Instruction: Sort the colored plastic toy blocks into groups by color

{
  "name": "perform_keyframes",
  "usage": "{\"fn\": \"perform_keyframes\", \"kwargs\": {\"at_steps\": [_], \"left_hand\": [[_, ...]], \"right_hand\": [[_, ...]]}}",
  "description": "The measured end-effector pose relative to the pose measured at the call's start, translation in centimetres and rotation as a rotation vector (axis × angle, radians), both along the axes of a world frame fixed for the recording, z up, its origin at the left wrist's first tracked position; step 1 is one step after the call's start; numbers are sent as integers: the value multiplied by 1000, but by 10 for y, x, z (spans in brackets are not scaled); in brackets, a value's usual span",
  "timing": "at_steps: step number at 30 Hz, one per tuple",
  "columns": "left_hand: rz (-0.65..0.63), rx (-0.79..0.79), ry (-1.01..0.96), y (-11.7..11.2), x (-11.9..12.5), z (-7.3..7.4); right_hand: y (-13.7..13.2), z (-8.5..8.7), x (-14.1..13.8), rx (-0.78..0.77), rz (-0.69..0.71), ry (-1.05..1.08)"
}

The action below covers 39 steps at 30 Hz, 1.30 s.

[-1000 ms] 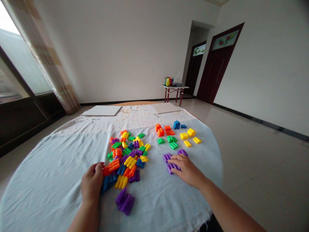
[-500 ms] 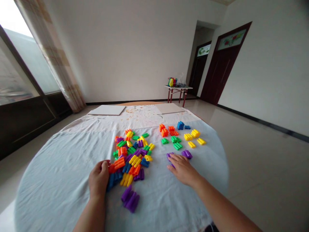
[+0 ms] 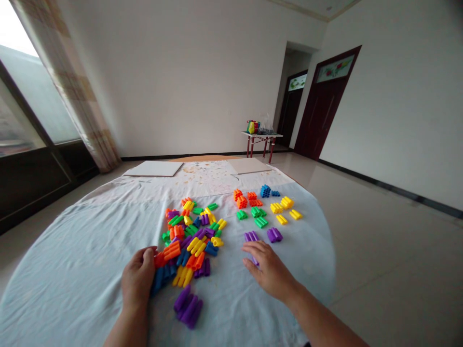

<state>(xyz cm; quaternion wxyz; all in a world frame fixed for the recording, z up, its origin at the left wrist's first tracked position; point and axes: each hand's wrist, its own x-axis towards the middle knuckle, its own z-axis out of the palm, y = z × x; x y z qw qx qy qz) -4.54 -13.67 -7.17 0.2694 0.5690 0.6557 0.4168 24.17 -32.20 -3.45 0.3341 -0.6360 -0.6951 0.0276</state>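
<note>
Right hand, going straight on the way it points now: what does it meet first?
The purple plastic block just ahead of the right hand looks first in line, though depth is unclear; another purple piece sits under its fingers.

Glossy, smooth plastic on those tube blocks (image 3: 172, 250), and look at that matt, wrinkled cloth (image 3: 68, 270) underneath (thin cotton by the look of it), while the floor tiles (image 3: 376, 270) gleam, polished smooth!

Loose plastic blocks (image 3: 191, 236) heaped on a cloth-covered table (image 3: 72, 260), sorted groups (image 3: 264, 207) to the right, two boards (image 3: 152, 168) behind
</note>
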Motion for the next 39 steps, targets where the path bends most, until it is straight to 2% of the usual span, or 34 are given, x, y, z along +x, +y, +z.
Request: {"fn": "perform_keyframes", "kwargs": {"at_steps": [4, 9, 13, 18, 28, 34, 39], "left_hand": [[13, 30, -8, -4, 4, 3], [18, 50, -14, -6, 7, 0], [14, 75, -21, -8, 8, 1], [12, 86, -21, -10, 8, 4], [21, 72, -30, -9, 6, 2], [37, 63, -73, -5, 4, -1], [73, 84, -119, -4, 3, -1]], "right_hand": [[0, 3, -30, -74, 194, 83], [10, 3, -67, -120, 423, 117], [16, -6, -92, -121, 511, 92], [18, -18, -103, -143, 515, -7], [20, -19, -50, -99, 278, 96], [20, -20, -50, -159, 256, 146], [19, -12, -47, -189, 192, 206]]}}
